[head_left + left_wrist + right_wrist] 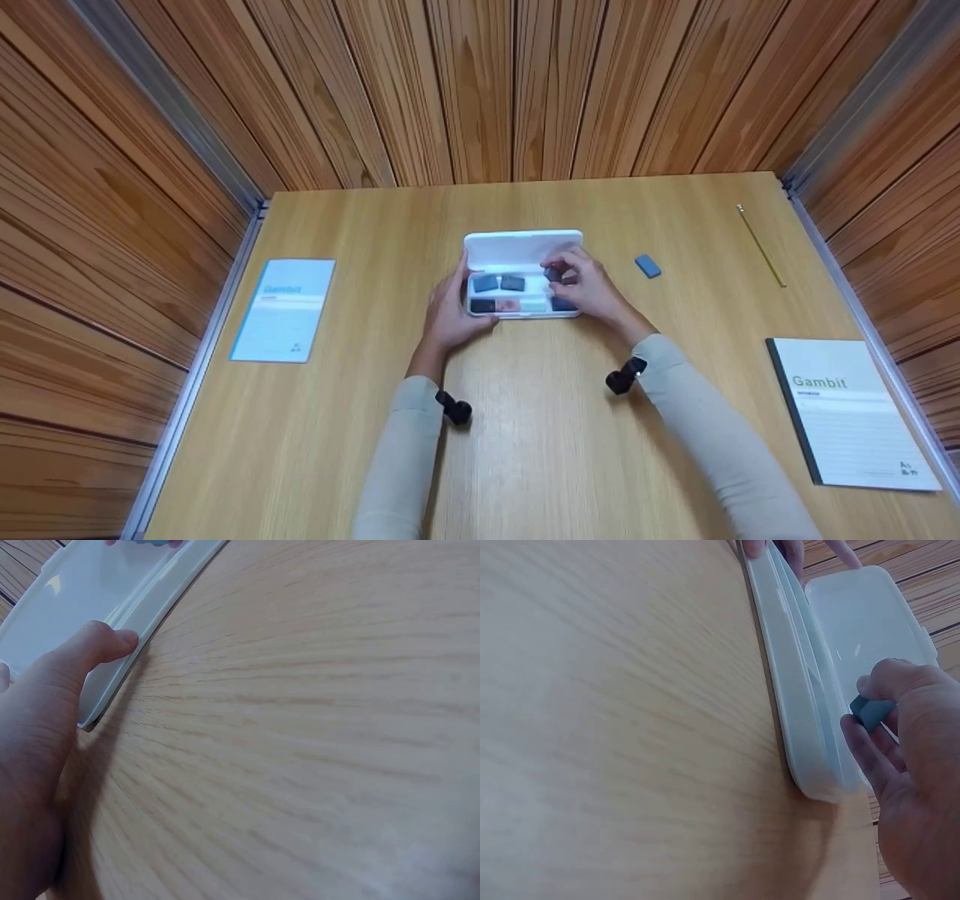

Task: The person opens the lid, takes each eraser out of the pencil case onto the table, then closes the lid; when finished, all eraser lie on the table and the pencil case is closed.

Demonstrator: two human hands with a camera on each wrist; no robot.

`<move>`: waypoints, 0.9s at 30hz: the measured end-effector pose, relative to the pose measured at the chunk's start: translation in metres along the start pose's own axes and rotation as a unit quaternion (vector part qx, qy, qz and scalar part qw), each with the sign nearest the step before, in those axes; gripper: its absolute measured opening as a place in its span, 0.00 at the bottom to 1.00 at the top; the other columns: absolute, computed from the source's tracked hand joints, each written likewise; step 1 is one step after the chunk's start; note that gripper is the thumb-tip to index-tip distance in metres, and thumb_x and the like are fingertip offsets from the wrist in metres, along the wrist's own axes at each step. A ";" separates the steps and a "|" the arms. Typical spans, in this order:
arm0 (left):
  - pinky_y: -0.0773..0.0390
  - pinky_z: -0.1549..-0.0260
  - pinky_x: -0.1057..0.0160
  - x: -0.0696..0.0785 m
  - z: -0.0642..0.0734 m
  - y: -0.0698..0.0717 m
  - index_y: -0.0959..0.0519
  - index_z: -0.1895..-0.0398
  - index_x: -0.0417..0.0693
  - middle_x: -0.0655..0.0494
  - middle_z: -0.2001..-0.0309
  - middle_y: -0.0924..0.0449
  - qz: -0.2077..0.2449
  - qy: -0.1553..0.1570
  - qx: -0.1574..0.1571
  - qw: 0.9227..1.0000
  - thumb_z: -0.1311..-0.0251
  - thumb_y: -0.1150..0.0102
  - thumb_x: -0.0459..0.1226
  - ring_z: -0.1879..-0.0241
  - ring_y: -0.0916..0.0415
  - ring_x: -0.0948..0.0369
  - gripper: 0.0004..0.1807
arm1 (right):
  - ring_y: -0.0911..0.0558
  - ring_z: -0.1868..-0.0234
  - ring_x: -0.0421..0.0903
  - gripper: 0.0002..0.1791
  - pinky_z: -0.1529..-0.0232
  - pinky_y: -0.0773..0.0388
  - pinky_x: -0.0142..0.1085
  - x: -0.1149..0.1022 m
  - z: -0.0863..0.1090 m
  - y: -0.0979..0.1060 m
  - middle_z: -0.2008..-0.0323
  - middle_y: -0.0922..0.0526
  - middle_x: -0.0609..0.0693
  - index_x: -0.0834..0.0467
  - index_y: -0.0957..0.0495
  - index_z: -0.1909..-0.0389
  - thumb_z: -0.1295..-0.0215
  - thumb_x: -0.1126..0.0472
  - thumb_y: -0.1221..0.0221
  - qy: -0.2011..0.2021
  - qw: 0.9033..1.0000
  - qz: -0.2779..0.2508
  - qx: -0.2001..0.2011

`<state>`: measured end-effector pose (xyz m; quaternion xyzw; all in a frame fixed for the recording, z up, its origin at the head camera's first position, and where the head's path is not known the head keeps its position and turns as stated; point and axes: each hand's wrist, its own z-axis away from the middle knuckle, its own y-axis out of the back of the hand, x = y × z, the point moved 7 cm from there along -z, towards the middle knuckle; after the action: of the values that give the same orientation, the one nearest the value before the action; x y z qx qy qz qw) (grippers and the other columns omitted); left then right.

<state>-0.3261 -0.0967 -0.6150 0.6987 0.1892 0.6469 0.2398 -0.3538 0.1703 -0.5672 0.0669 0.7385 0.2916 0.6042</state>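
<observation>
A white pencil case (517, 249) stands with its lid raised at the middle of the table. My left hand (448, 309) grips the case's left end, its thumb (112, 645) lying along the front edge in the left wrist view. Between thumb and fingers, my right hand (596, 291) pinches a dark blue-grey eraser (870, 712) above the right part of the back compartment. Two dark erasers (512, 283) lie in that compartment's left part. The front row holds a black block (482, 305), a pink one (508, 305), a pale green one (533, 305) and a dark one (562, 304).
A blue eraser (648, 265) lies on the table right of the case. Farther right are a yellow pencil (761, 246) and a notebook with a dark spine (855, 412). A smaller blue-edged notebook (283, 311) lies at the left. Wooden panels (465, 90) wall the table.
</observation>
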 end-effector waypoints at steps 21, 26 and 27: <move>0.45 0.11 0.33 0.000 -0.002 0.000 0.55 0.05 0.71 0.55 0.10 0.36 0.003 -0.023 -0.003 1.000 0.47 0.14 0.55 0.12 0.39 0.47 0.73 | 0.21 0.33 0.58 0.29 0.37 0.22 0.19 0.035 0.033 0.070 0.34 0.25 0.66 0.64 0.22 0.26 0.26 0.77 0.36 -0.039 0.999 0.018 0.030; 0.45 0.11 0.33 0.000 -0.001 0.000 0.56 0.05 0.73 0.56 0.11 0.36 0.005 -0.015 -0.002 1.000 0.46 0.13 0.54 0.12 0.40 0.47 0.73 | 0.23 0.29 0.61 0.30 0.23 0.20 0.45 0.048 0.041 0.088 0.30 0.27 0.65 0.59 0.24 0.22 0.23 0.75 0.38 -0.076 0.996 0.032 0.034; 0.46 0.11 0.33 0.000 -0.002 0.000 0.56 0.05 0.73 0.56 0.11 0.35 0.005 -0.016 -0.001 1.000 0.46 0.13 0.54 0.11 0.40 0.47 0.73 | 0.23 0.29 0.62 0.30 0.24 0.20 0.45 0.050 0.043 0.092 0.30 0.28 0.66 0.59 0.24 0.23 0.23 0.75 0.38 -0.076 0.996 0.034 0.038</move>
<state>-0.3277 -0.0965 -0.6148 0.7095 0.1809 0.6374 0.2402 -0.3501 0.2832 -0.5667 0.1372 0.6979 0.2782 0.6456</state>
